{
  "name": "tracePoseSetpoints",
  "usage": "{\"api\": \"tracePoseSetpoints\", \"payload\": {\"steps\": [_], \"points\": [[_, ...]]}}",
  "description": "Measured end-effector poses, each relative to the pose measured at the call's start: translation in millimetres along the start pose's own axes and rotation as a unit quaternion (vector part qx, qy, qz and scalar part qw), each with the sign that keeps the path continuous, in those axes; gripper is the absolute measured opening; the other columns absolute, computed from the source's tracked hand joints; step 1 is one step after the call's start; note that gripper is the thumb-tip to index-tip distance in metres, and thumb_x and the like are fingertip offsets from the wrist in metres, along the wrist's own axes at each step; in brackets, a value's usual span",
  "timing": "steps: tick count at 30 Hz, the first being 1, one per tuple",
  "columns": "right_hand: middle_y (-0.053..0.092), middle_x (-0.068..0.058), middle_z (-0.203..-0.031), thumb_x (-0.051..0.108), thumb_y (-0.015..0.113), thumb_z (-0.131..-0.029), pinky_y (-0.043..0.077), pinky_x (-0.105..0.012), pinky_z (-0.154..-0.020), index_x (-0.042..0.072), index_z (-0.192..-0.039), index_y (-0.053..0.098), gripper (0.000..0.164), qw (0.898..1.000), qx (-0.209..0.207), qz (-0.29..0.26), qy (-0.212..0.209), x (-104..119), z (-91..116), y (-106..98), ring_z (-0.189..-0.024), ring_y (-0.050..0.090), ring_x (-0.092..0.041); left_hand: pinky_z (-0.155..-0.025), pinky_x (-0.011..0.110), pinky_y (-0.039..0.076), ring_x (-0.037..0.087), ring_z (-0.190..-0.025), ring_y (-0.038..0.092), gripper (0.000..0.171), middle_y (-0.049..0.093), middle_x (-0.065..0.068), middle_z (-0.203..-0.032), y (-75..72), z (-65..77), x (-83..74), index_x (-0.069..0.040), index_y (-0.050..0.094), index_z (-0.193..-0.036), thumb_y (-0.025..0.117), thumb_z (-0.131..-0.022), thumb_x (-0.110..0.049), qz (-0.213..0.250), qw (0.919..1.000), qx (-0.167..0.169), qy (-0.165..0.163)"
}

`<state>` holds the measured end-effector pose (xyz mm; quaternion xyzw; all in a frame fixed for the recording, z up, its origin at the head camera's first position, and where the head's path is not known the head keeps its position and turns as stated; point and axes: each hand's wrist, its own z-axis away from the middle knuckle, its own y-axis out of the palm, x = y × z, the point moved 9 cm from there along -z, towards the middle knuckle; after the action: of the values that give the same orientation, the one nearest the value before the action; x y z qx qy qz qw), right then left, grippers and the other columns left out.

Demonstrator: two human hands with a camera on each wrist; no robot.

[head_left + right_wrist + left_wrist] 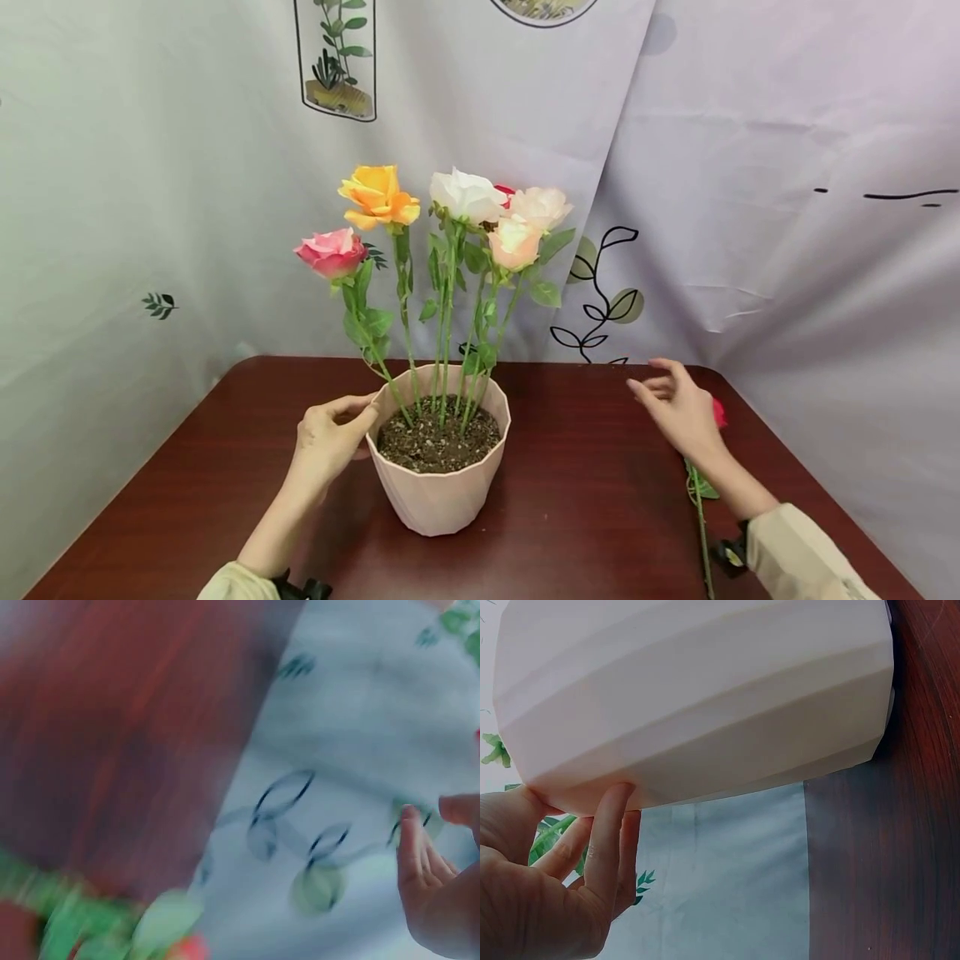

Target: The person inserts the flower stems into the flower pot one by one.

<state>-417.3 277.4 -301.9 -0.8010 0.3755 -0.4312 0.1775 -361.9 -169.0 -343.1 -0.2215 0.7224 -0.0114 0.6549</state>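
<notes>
A pale pink flower pot (438,500) filled with dark soil (438,446) stands on the table. Several artificial roses rise from it: a pink rose (332,252), a yellow-orange rose (379,197), a white rose (467,196), pale peach roses (514,243) and a mostly hidden red one. My left hand (333,433) pinches the pot's left rim; in the left wrist view its fingers (609,840) press the outer wall. Holding nothing, my right hand (678,408) hovers over the table's right side with fingers loosely bent. Partly behind that forearm lies another red rose (719,413), its green stem (702,533) pointing toward me.
The dark red-brown table (577,500) has rounded far corners. Behind it hangs a pale fabric backdrop (225,167) printed with plants. Each wrist wears a black strap, such as the right wrist strap (731,553). The right wrist view is blurred.
</notes>
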Motion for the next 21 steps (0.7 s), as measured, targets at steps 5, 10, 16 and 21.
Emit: {"api": "tracePoseSetpoints", "payload": {"steps": [5, 10, 16, 21], "points": [[0.070, -0.013, -0.092, 0.032, 0.066, -0.087, 0.048, -0.018, -0.059, 0.000, -0.124, 0.049, 0.052, 0.996, 0.040, 0.071, 0.026, -51.8, 15.9, -22.2, -0.082, 0.067, -0.024, -0.057, 0.031, 0.059, 0.013, -0.070, 0.064, 0.030, 0.067, 0.014, -0.091, 1.3, -0.6, -1.1, -0.001, 0.067, -0.112, 0.062, -0.087, -0.017, 0.000, 1.0000, -0.002, 0.005], [0.068, -0.016, -0.097, 0.037, 0.064, -0.087, 0.046, -0.028, -0.057, -0.002, -0.125, 0.047, 0.057, 0.987, 0.099, 0.106, 0.068, -91.5, 34.6, -28.2, -0.083, 0.065, -0.031, -0.059, 0.033, 0.059, 0.013, -0.070, 0.064, 0.030, 0.067, 0.014, -0.091, 0.8, -0.2, -1.2, 0.000, 0.066, -0.112, 0.061, -0.088, -0.017, -0.003, 1.0000, 0.000, 0.009], [0.068, -0.010, -0.095, 0.042, 0.066, -0.084, 0.049, -0.034, -0.061, -0.003, -0.115, 0.052, 0.057, 0.969, 0.188, 0.110, 0.114, -116.2, 55.7, -17.1, -0.083, 0.063, -0.027, -0.057, 0.030, 0.059, 0.015, -0.072, 0.064, 0.030, 0.067, 0.015, -0.092, 0.8, 0.6, -1.0, 0.000, 0.066, -0.112, 0.061, -0.088, -0.017, -0.005, 1.0000, -0.001, 0.008], [0.067, -0.007, -0.088, 0.042, 0.069, -0.080, 0.051, -0.041, -0.067, -0.007, -0.110, 0.056, 0.059, 0.955, 0.231, 0.109, 0.149, -126.4, 66.0, -6.7, -0.084, 0.062, -0.028, -0.057, 0.029, 0.059, 0.013, -0.070, 0.064, 0.029, 0.066, 0.015, -0.091, 0.9, 0.9, -2.2, 0.000, 0.067, -0.112, 0.061, -0.087, -0.016, -0.006, 0.9999, -0.002, 0.010]]}}
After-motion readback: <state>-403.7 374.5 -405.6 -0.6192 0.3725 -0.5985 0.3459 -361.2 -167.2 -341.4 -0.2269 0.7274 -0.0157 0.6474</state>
